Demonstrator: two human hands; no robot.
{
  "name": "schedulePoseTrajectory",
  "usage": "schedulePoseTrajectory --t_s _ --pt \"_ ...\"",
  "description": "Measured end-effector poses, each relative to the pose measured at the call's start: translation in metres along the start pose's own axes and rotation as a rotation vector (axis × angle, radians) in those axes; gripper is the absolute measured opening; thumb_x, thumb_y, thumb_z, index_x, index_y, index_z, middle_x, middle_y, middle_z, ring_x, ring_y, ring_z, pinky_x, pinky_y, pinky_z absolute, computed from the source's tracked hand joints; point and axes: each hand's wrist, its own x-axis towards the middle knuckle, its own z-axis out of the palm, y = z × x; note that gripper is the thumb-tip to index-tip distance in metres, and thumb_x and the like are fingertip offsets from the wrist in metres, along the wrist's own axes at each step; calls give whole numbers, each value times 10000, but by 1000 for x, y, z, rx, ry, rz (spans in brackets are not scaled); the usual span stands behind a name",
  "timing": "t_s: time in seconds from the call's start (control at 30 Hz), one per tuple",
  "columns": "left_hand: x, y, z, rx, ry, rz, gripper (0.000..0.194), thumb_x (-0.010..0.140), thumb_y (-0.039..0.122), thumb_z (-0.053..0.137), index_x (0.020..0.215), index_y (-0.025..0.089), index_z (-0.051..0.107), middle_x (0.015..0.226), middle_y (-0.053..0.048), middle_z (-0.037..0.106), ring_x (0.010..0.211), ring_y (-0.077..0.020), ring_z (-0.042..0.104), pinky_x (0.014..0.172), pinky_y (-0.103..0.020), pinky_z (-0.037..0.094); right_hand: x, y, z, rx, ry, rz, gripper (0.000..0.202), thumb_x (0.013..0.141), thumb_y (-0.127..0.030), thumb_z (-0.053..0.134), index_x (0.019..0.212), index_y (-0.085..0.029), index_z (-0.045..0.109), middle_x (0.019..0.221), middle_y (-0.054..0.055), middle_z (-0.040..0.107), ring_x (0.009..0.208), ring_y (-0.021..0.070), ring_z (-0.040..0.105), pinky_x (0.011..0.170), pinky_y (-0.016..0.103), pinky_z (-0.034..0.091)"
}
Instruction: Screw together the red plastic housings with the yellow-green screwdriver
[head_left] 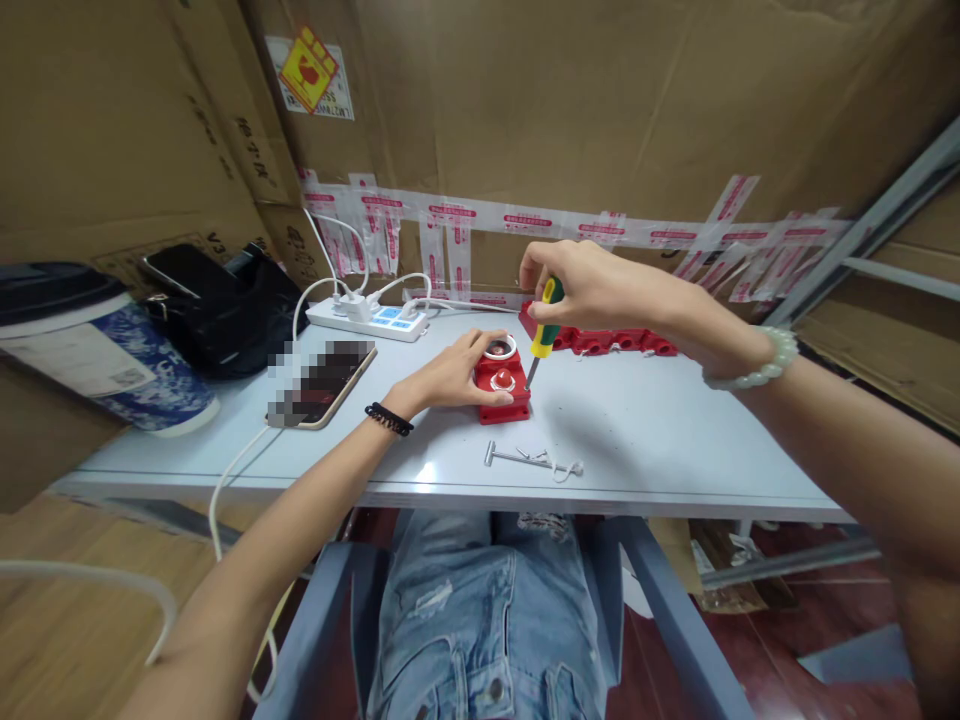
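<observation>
A red box-shaped device [504, 410] with a white ring and a red knob lies on the pale table. My left hand [454, 374] is closed around its left side, thumb along the near edge and fingers at the far end. Above its right side, my right hand [566, 285] grips a green and yellow screwdriver [546, 325], whose tip points down at the device's right corner. Nearer the table's front edge lie a small metal T-shaped tool [517, 458] and small screws, with a white string beside them.
Several red devices [592, 342] stand in a row behind my right hand. A white power strip [367, 318] with cables, a phone [322, 385], a black bag [232, 320] and a large paper cup [112, 350] are at left. Cardboard [525, 100] rises behind the table [660, 440].
</observation>
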Motion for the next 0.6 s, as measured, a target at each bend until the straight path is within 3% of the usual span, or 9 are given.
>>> schedulePoseTrajectory --t_s 0.1,0.3,0.47,0.6 --pt "0 2 -1 -4 -3 -14 899 686 585 692 1413 226 302 1338 -128 415 1253 -320 447 1096 -487 349 -1 2 -1 21 -30 -13 319 743 -271 652 1042 -216 556 989 62 632 905 231 581 670 337 462" --pt "0 0 0 5 1 -5 883 687 558 699 1411 263 290 1327 -114 420 1257 -318 445 1095 -503 344 -1 -1 5 28 46 -9 219 800 -285 583 995 -187 567 984 83 620 965 250 560 752 377 460" --pt "0 -1 1 -4 6 -3 892 681 596 689 1410 272 290 1327 -108 422 1255 -319 444 1089 -505 352 -1 1 5 65 12 -37 356 733 -254 649 1066 -229 526 1039 62 609 944 231 554 721 355 466" --pt "0 0 1 8 4 -18 893 681 614 681 1404 240 311 1295 -120 433 1229 -317 463 1081 -497 364 -1 1 8 14 50 -7 260 790 -316 601 1014 -202 532 944 67 609 906 237 556 713 362 448"
